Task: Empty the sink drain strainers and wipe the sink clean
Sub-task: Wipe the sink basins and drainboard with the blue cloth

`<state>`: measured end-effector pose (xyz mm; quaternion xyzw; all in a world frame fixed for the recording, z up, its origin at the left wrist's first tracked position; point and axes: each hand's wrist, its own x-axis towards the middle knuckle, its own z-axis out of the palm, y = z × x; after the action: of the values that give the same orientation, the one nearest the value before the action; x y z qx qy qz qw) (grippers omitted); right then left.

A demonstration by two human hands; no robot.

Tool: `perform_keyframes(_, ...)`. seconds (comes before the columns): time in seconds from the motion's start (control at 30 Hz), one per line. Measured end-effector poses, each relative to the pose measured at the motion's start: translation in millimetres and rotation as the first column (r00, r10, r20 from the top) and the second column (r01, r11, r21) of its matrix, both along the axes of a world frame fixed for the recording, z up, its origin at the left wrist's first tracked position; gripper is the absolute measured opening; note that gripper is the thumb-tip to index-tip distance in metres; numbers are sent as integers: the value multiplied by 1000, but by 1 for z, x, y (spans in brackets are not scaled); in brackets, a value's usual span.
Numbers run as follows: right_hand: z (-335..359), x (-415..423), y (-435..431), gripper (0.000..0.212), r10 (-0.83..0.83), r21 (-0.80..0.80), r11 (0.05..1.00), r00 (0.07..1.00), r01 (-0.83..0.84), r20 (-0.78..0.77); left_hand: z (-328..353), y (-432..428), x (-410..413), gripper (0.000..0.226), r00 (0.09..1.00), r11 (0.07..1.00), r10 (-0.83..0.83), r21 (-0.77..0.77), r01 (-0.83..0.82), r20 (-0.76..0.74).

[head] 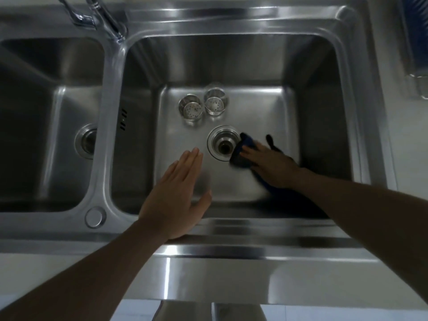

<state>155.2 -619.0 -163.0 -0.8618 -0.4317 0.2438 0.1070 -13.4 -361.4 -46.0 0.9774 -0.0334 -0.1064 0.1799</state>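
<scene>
Right hand [271,163] is flat on the dark blue cloth [242,157], fingers stretched out and pressing it onto the floor of the right basin [231,63]. No pinch that I can see, just a palm-down press, though the hand is a bit blurred. The cloth bunches past the fingertips and a tail of it pokes out behind the wrist. Touching the cloth's edge, just to the hand's left, is the open drain hole [223,144], no strainer sitting in it. Beyond the drain, further from the hand, two metal strainer baskets [191,110] [215,104] stand upright side by side on the basin floor, close together, nothing visible inside them. Left hand [178,193] is open, fingers straight and held together, thumb out, over the near part of the same basin, apart from the cloth, holding nothing. Further left, overflow slots [122,119] in the basin wall, then the left basin [46,66] with its own drain [86,141]. The tap [104,17] rises at the far-left corner.
</scene>
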Motion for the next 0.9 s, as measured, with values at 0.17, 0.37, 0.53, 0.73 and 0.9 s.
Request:
perform_keyframes(0.17, 24, -37, 15, 44, 41, -112, 989, 909, -96, -416, 0, 0, 0, 78, 1000, 1000, 11, -2, -11, -9)
perform_keyframes(0.37, 73, -41, 42, 29, -316, -367, 928, 639, 55, -701, 4, 0, 0, 74, 1000, 1000, 17, -6, -17, 8)
perform_keyframes(0.53, 104, -27, 18, 25, -376, -339, 926, 361, 166, -853, 6, 1, 1, 72, 1000, 999, 5, -41, -4, 8)
perform_keyframes(0.73, 91, -49, 17, 38, -316, -495, 869, 774, 4, -549, 7, 0, 0, 71, 999, 998, 35, -54, -34, 19)
perform_keyframes(0.9, 122, -47, 8, 28, -398, -417, 898, 663, 139, -635, 4, 2, 1, 70, 999, 999, 36, -37, -36, 7)
